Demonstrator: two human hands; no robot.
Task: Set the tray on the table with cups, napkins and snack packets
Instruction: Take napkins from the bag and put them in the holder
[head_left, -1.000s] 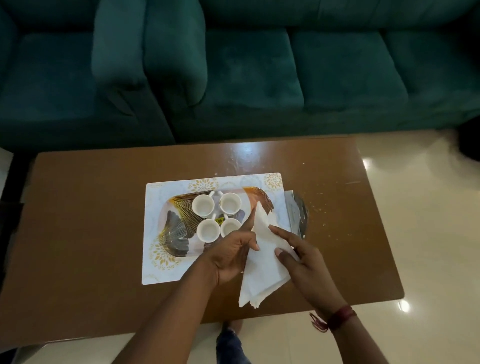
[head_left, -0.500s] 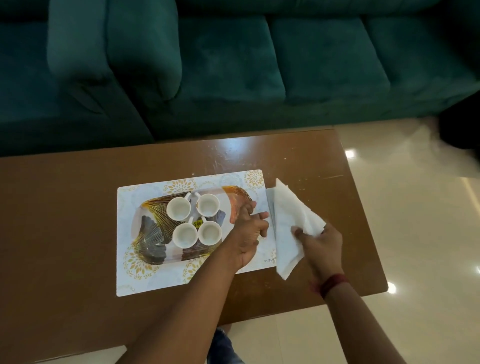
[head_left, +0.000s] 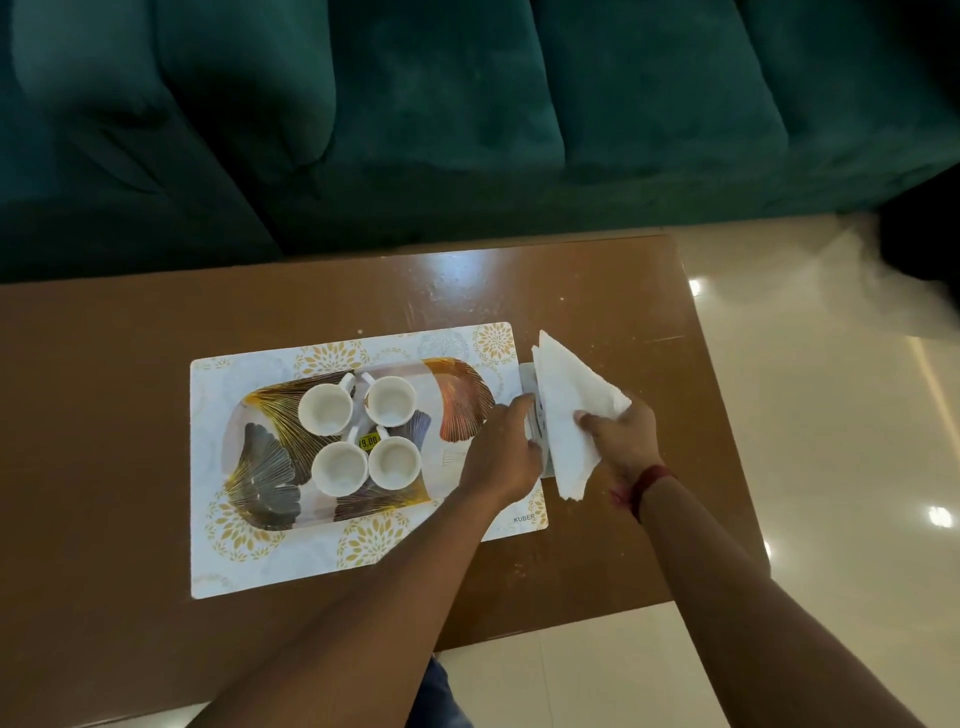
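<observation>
While the folded napkins (head_left: 569, 410) are held just off the right edge of the placemat (head_left: 249, 561), the step in hand appears to be laying them down beside or on the tray (head_left: 460, 402); the tray is already set on the placemat on the tabletop (head_left: 104, 415), and four cups (head_left: 326, 409) are grouped at its middle. The napkins are pinched at their right corner by the fingers (head_left: 589, 418) of the right hand (head_left: 621, 441); the stack hangs loose and slightly fanned. The left hand (head_left: 501, 452) is curled against a pale packet (head_left: 529, 384) lying partly under the napkins; whether that packet is actually gripped cannot be told. To do this well, the stack should be kept squared and lowered flat, so that the layers are not splayed; the packet is best steadied or drawn clear first; the bare right end of the tray should be aimed for, and the cups should not be nudged.
</observation>
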